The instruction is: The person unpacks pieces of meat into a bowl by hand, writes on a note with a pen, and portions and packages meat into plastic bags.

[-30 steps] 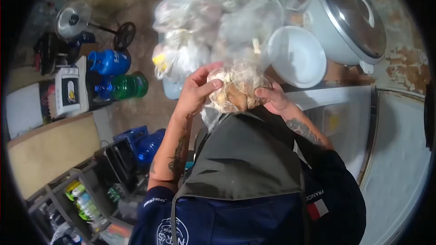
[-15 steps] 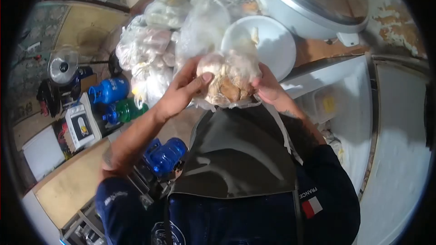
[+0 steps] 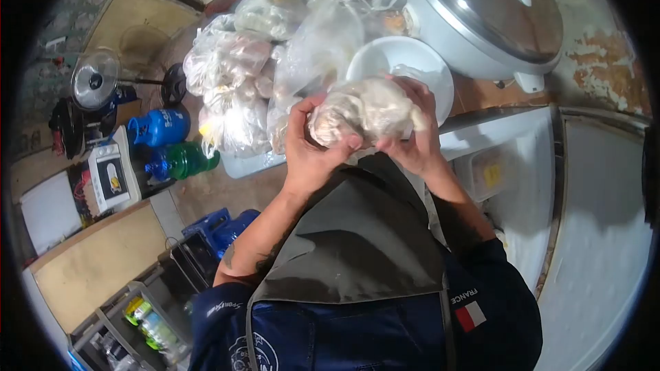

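A person in a dark grey apron (image 3: 357, 247) and navy top grips a clear plastic bag (image 3: 364, 106) of pale, lumpy contents with both bare hands, holding it up in front of the near side of a crowded tabletop (image 3: 485, 98). The left hand (image 3: 313, 144) cups the bag's left side and the right hand (image 3: 421, 134) its right, fingers curled around the plastic and pressing it from either side. The two thumbs lie along the near side, their tips near each other but apart. What exactly the bag contains cannot be made out through the cloudy plastic.

Just beyond the bag, and partly hidden by it and the right hand, sits a white basin (image 3: 440, 75) with crumpled clear plastic inside. A large white pot (image 3: 450, 27) with a shiny brown lid (image 3: 491, 14) stands next to the basin, farther right. To the left, filled plastic bags (image 3: 234, 62) lie heaped against one another, with a pale blue edge (image 3: 254, 166) showing beneath the nearest. Under the right forearm, a white compartment (image 3: 529, 144) opens to view, with a clear container (image 3: 485, 173) marked by a yellow patch inside.

Well off to the left are a fan (image 3: 96, 81), a blue cylinder (image 3: 161, 126), a green bottle (image 3: 189, 159) and a white oven (image 3: 111, 175). A blue jug (image 3: 237, 230) sits near the left forearm; at lower left, a grey rack (image 3: 113, 326) holds bright packets (image 3: 148, 319).
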Motion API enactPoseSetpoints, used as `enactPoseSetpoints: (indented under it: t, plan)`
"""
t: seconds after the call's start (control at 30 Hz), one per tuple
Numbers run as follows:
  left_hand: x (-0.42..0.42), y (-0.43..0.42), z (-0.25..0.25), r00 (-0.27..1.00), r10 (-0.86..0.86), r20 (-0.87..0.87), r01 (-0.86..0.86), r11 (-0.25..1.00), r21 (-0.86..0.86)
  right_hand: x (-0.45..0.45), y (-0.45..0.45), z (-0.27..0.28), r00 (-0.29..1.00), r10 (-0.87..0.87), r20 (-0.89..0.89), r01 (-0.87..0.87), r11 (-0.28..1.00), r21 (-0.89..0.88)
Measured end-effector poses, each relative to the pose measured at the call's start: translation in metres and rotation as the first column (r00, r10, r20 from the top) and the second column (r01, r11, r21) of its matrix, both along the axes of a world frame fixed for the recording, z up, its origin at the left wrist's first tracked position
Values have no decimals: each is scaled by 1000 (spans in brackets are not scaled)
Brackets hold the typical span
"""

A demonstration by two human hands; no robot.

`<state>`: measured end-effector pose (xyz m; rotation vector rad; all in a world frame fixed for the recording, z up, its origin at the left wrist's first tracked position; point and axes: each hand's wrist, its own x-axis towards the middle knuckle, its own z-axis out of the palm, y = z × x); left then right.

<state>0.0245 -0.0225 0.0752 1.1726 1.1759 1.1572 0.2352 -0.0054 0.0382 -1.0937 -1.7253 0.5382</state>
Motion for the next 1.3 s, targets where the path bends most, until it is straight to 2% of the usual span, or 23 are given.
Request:
enactPoseSetpoints:
  t: [0.07,0.17,0.23,0.33,0.37,0.47,0.57,0.6,0.63,0.73,0.8,0.83,0.9,0.93,1.0,1.1,1.13,1.2,1.27,1.3]
  plan:
    - [-6,-2,-7,988,40,-147,-10,980,200,-10,-4,9,1000,3,-1,-3,1000,1]
    - [-13,-9,-13,986,28,-167,18,964,267,-11,0,-2,1000,-1,-18,3,997,80]
    - [-14,-11,-11,946,71,-316,61,919,391,-8,6,-6,998,50,-34,-44,983,176]
    - [-13,-14,-6,891,140,-432,92,876,473,-10,-6,8,950,1,-313,-51,987,-152]
    - [-12,-14,-4,877,160,-453,93,868,488,-9,-8,9,959,-9,-283,-37,987,-158]
    - [-3,-18,12,966,50,-255,18,966,257,-7,-13,9,979,-22,-203,-8,989,-146]
    - [-5,-16,1,981,-103,-163,100,995,-27,-6,-16,5,982,19,-185,-37,995,-92]
    - [-3,-19,3,988,-79,-135,70,995,-67,-4,-15,3,978,39,-205,-57,995,-82]
    - [-4,-21,1,988,-61,-145,55,997,-48,-3,-16,0,973,58,-225,-76,994,-73]
    - [-7,-23,-9,983,-23,-182,28,999,26,-11,-26,-4,745,-5,-667,-280,905,-320]
    - [-7,-25,-12,976,-5,-218,25,996,87,-9,-28,4,792,12,-610,-371,803,-466]
    - [-8,-24,-11,952,-11,-305,58,988,146,-8,-28,7,813,28,-582,-408,741,-534]
    - [-11,-25,-4,880,-2,-474,135,960,246,-13,-27,4,794,-46,-606,-380,741,-554]
    - [-10,-26,-3,938,-37,-345,108,976,188,-15,-25,2,781,-84,-619,-367,740,-563]
    - [-8,-25,-1,995,-73,-65,77,995,68,-15,-22,0,842,-27,-539,-279,833,-478]
    - [-12,-23,-7,996,-79,35,85,974,-212,-11,-15,-3,948,84,-307,-183,933,-311]
    - [-15,-24,-10,986,-103,131,135,953,-272,-9,-13,-4,972,116,-204,-165,956,-243]
    - [-18,-25,-9,982,-147,117,170,961,-219,-2,-12,-17,963,175,-204,-202,973,-116]
    - [-24,-28,-9,968,-194,161,223,956,-188,8,-15,-29,914,227,-336,-289,946,-148]
    - [-30,-28,-8,952,-219,213,259,949,-181,13,-18,-30,855,228,-466,-366,901,-232]
